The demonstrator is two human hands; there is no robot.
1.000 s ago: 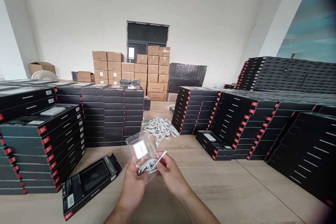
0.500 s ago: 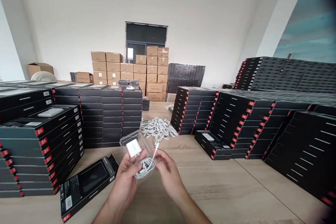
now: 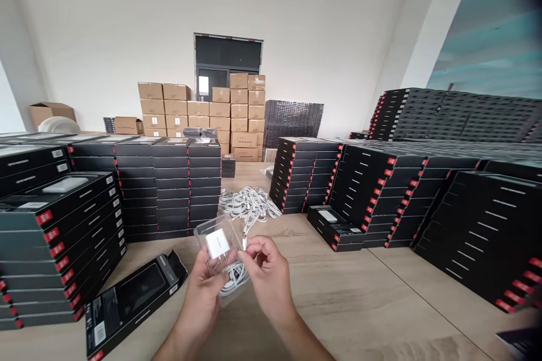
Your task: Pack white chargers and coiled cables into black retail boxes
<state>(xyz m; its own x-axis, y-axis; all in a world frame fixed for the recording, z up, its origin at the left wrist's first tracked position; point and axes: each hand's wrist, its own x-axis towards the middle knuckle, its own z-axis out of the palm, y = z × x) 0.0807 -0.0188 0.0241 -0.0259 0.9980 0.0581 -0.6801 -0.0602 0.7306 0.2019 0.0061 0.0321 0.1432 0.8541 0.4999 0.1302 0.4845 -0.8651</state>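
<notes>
My left hand (image 3: 206, 275) grips a clear plastic tray (image 3: 200, 232) above the table. A white charger plug (image 3: 218, 243) sits in the upper part of that tray. Below it lies a coiled white cable (image 3: 235, 277), partly under my left thumb. My right hand (image 3: 266, 264) pinches the white cable close to its connector end (image 3: 244, 241), at the tray's right edge. Beyond both hands is a tangled heap of white cables (image 3: 249, 204). To the left of my hands, a black box (image 3: 134, 299) lies on the table with its far end flap open.
Stacks of black boxes stand at left (image 3: 80, 237), back left (image 3: 171, 192) and right (image 3: 372, 192). A low black box (image 3: 334, 229) juts out from the right stacks. Brown cartons (image 3: 207, 110) are piled behind the wooden table (image 3: 339, 304).
My right hand has shifted from the coil to the cable's connector end, its fingers now pinched there. The tray is slightly lower. The whole view has turned a little to the right.
</notes>
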